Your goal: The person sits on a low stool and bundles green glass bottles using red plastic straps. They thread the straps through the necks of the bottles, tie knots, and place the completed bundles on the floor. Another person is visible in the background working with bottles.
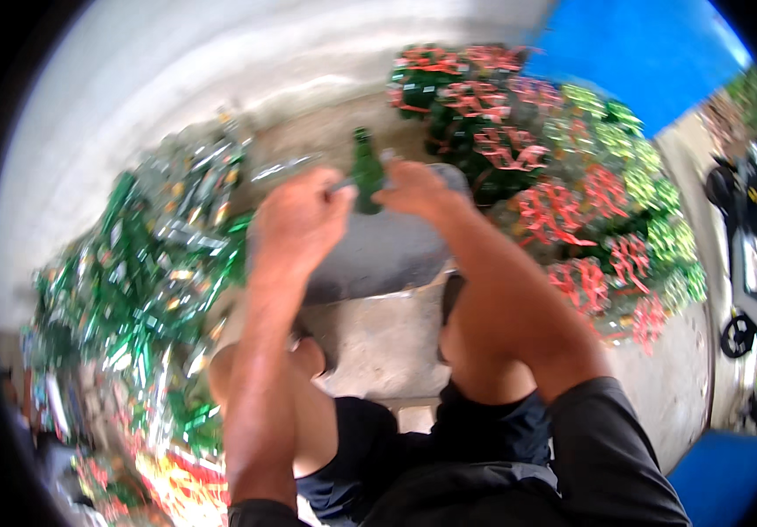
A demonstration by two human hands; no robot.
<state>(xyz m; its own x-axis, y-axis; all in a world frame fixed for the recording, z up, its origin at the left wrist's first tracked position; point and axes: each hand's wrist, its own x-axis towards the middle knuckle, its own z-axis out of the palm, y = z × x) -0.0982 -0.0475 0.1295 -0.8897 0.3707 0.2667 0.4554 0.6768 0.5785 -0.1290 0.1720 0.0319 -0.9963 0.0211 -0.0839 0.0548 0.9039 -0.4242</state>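
Note:
A green glass bottle stands at the far edge of a dark grey, round-cornered slab in front of my knees. My right hand is closed at the bottle's right side, its fingertips against the lower part. Left of the bottle, my left hand is curled into a fist. From it a short dark thing points toward the bottle; blur hides what it is. A small pale spot shows by my right fingers, too smeared to name.
Loose green and clear bottles are heaped at the left along a pale wall. At the right stand many bottles bundled with red and light-green ties. Blue panels and a parked scooter are beyond.

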